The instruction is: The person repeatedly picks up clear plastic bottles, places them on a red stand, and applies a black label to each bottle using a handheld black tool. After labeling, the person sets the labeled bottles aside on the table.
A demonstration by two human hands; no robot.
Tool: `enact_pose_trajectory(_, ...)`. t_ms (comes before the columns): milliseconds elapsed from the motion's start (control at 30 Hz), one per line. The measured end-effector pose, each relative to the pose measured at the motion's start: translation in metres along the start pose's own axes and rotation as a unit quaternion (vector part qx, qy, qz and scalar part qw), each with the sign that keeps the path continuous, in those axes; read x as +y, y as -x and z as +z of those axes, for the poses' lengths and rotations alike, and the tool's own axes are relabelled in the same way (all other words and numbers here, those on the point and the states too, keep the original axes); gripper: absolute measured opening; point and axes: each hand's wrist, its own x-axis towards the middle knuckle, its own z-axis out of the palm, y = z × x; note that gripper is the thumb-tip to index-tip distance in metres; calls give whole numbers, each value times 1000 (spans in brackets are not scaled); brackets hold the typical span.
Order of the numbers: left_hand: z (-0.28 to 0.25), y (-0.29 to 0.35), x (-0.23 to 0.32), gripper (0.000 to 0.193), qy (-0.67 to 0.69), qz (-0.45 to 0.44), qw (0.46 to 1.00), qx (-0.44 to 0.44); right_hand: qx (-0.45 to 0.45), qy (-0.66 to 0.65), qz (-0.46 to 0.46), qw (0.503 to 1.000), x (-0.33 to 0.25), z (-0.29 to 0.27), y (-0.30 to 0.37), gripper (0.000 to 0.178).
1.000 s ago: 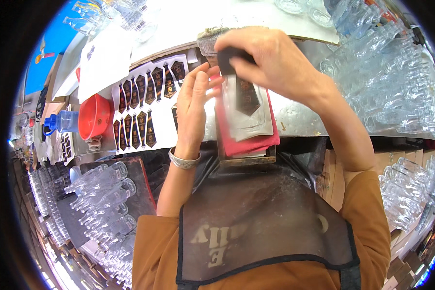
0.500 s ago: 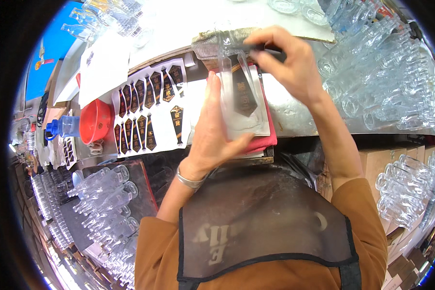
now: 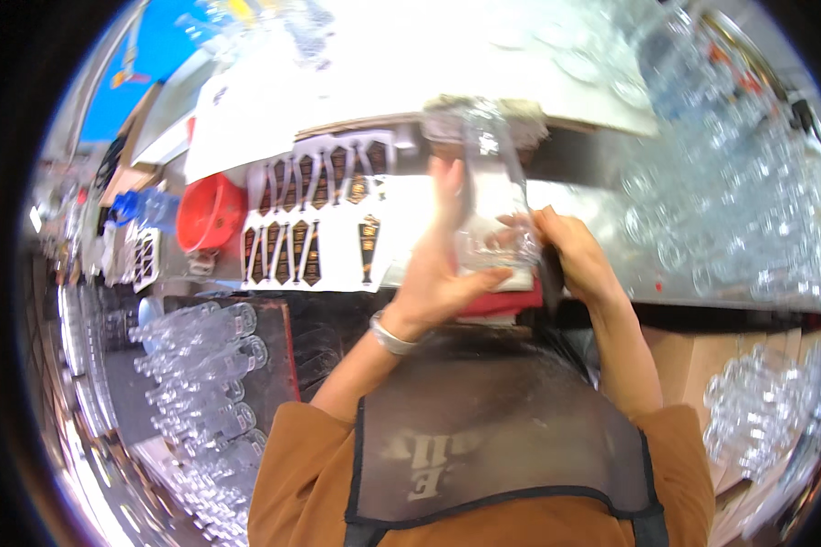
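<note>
A clear glass bottle (image 3: 497,187) lies at the table's near edge, its narrower end away from me; blur softens its outline. My left hand (image 3: 433,260) is closed along its left side, with the thumb across the base end. At the base's right side is my right hand (image 3: 576,253), fingers bent and some showing through or behind the glass. A dark, blurred tool (image 3: 549,287) hangs below that hand, seemingly held in it. Under the bottle are a white pad (image 3: 518,277) and a red cloth (image 3: 502,302). A greyish cloth-wrapped block (image 3: 526,123) is by the far end.
Left of my hands lies a white sheet (image 3: 337,269) with rows of dark tie-shaped labels. A red bowl (image 3: 212,214) and a blue-capped plastic jug (image 3: 160,210) stand farther left. Many clear bottles (image 3: 702,210) crowd the right; more bottles (image 3: 201,365) stand lower left.
My right hand has come down from the bottle's far end to its base. The dark label on the bottle's upper face no longer shows. The whole view has shifted slightly.
</note>
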Motion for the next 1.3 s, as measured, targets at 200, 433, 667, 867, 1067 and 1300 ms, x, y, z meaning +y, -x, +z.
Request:
enact_pose_trajectory(200,-10,19,-23,98,-333,120,935,-14,148,423,-165,879,-27,30,30,38)
enact_pose_trajectory(433,-134,-20,5,87,-486,111,863,83,206,408,-138,878,-18,11,22,31)
enact_pose_trajectory(667,-403,-137,-2,88,-666,-65,677,306,220,420,-125,872,-14,0,12,28)
enact_pose_trajectory(867,-436,-180,-12,87,-668,-218,651,287,266,409,-106,867,-10,-8,1,26)
enact_pose_trajectory(1067,-370,-133,4,76,-725,-147,632,231,249,444,-122,852,-8,-7,-8,27)
enact_pose_trajectory(1300,-249,-44,31,67,-675,-39,720,160,248,442,-144,850,-8,-6,7,27)
